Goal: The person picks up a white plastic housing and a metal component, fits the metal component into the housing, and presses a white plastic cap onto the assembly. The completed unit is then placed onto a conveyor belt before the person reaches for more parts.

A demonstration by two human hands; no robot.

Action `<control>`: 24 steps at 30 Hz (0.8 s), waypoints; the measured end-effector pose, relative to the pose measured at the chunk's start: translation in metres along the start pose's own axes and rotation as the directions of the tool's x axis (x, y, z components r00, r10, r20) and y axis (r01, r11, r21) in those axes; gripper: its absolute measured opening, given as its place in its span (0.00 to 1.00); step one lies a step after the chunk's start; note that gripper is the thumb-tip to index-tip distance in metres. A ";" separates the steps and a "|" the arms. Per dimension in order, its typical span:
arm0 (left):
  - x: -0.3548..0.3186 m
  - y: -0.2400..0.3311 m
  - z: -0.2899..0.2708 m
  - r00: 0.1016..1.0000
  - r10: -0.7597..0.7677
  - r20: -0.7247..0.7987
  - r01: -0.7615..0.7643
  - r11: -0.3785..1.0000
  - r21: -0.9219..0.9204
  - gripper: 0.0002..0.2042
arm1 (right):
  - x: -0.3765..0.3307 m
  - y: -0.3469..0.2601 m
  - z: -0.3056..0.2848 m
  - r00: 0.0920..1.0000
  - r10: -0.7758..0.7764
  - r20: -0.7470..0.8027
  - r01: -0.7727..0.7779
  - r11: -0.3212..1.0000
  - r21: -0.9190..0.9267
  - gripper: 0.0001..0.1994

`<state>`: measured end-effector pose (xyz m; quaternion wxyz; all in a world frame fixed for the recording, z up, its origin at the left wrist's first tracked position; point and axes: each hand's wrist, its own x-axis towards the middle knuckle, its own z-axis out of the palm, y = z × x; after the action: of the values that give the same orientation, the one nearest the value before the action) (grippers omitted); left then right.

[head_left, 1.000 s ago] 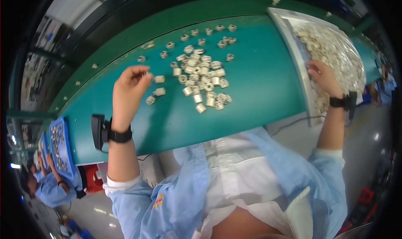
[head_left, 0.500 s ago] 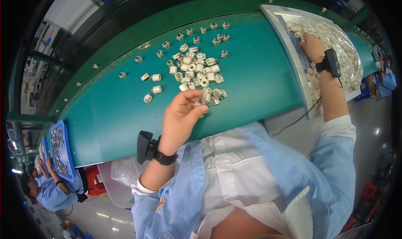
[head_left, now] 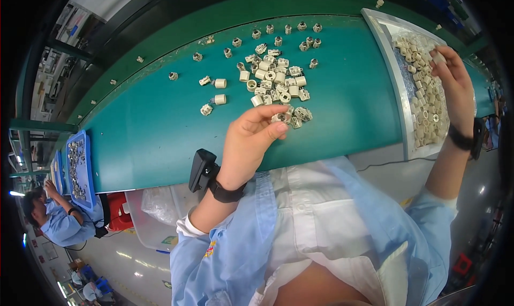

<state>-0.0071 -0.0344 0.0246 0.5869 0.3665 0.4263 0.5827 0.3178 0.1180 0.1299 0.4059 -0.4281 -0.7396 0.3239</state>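
My left hand [head_left: 250,140] is closed in a pinch over the near side of the green work surface. Between thumb and forefinger it grips a small white part with dark metal pieces in it [head_left: 279,118]. Just beyond lies a heap of white cylindrical caps and blocky white inserts [head_left: 273,76]. On the right, my right hand [head_left: 455,86] is raised over a metal-edged tray [head_left: 386,65] of loose white caps [head_left: 423,94]. Its fingertips pinch a small whitish piece [head_left: 438,58], whose exact shape is partly hidden.
Several small parts [head_left: 278,40] stand spaced out along the far side. Two caps with inserts [head_left: 219,99] lie left of the heap. A blue tray of small parts [head_left: 80,166] sits at the far left, near a seated person [head_left: 67,217]. A clear bin [head_left: 155,215] stands below the surface.
My right hand has lifted out from among the caps, up and to the right, with a whitish piece in its fingers. Less clear plastic covers the caps. My left hand keeps its pinch; the view has shifted.
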 end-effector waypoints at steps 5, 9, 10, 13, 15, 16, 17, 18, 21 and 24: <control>0.004 -0.001 0.006 0.998 0.045 0.034 -0.042 0.997 -0.067 0.14 | -0.042 -0.024 0.071 0.921 -0.293 0.258 0.164 0.890 0.425 0.14; 0.001 0.002 0.015 0.998 0.045 0.042 -0.043 0.998 -0.051 0.15 | -0.055 -0.024 0.139 0.936 -0.118 0.332 -0.113 0.792 0.600 0.16; -0.001 0.003 0.017 0.998 0.057 0.031 -0.057 0.998 -0.005 0.15 | -0.055 -0.022 0.147 0.922 0.016 0.386 -0.281 0.713 0.643 0.17; -0.007 0.006 0.019 0.997 0.081 0.016 -0.081 0.996 0.027 0.15 | -0.056 -0.013 0.161 0.908 0.002 0.418 -0.306 0.685 0.661 0.18; -0.010 0.007 0.018 0.993 0.109 0.039 -0.109 0.994 -0.013 0.14 | -0.055 -0.010 0.169 0.901 -0.004 0.433 -0.319 0.670 0.670 0.18; -0.011 0.006 0.018 0.994 0.108 0.031 -0.108 0.994 -0.014 0.14 | -0.054 -0.008 0.171 0.897 -0.029 0.442 -0.326 0.631 0.704 0.18; -0.012 0.005 0.018 0.994 0.111 0.008 -0.110 0.993 -0.041 0.13 | -0.053 -0.007 0.174 0.893 -0.054 0.448 -0.333 0.591 0.735 0.18; -0.013 0.003 0.018 0.994 0.112 -0.013 -0.113 0.991 -0.068 0.12 | -0.052 -0.007 0.176 0.889 -0.077 0.451 -0.340 0.549 0.764 0.19; -0.012 0.002 0.017 0.995 0.099 -0.030 -0.101 0.988 -0.115 0.11 | -0.051 -0.015 0.186 0.882 -0.045 0.468 -0.408 0.424 0.809 0.18; -0.011 0.002 0.017 0.997 0.071 -0.018 -0.073 0.986 -0.152 0.10 | -0.052 -0.015 0.191 0.871 -0.040 0.490 -0.453 0.323 0.831 0.17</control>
<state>0.0081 -0.0445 0.0332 0.5890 0.3319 0.3705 0.6369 0.1602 0.0404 0.0374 0.3573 -0.1326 -0.4278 0.8196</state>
